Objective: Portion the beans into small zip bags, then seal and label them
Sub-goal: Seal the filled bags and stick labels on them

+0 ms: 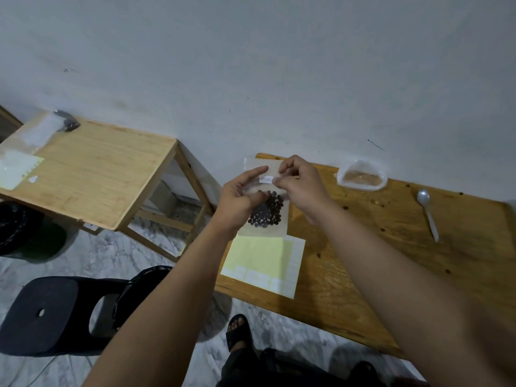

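1. Our left hand (243, 196) holds a small clear zip bag (268, 231) up off the worktop (391, 261). Its thumb lies on the bag's front just above the beans and its forefinger reaches straight across the upper part. The other fingers are tucked out of view.
2. Our right hand (301, 185) has its fingers curled and pinches the bag where its thumb tip meets the right end of a small white label (266, 179), between the two hands. We cannot see what backs it behind the plastic.
3. The writing on the label is too small and blurred to read.
4. Dark beans (266, 212) are heaped in the bag's lower half, below both thumbs, and the left thumb covers a few. The zip edge fades into the wall behind it, so we cannot tell whether it is sealed.
5. Below the hands, nearer us, a yellow sticker sheet (257, 258) lies flat on the worktop with white labels along its near and right edges. The bag hides its far edge.
6. To the right of the right hand a clear pouch (361, 177) of something pale brown sits by the wall, and we cannot identify its contents. Further right lies a white plastic spoon (427, 213).
7. Well left of the left hand, a lighter second worktop (92, 169) carries clear bags (47, 129), and the frame edge cuts off another sheet (16, 169).
8. Under our left forearm stands a black stool (47, 311), partly hidden.
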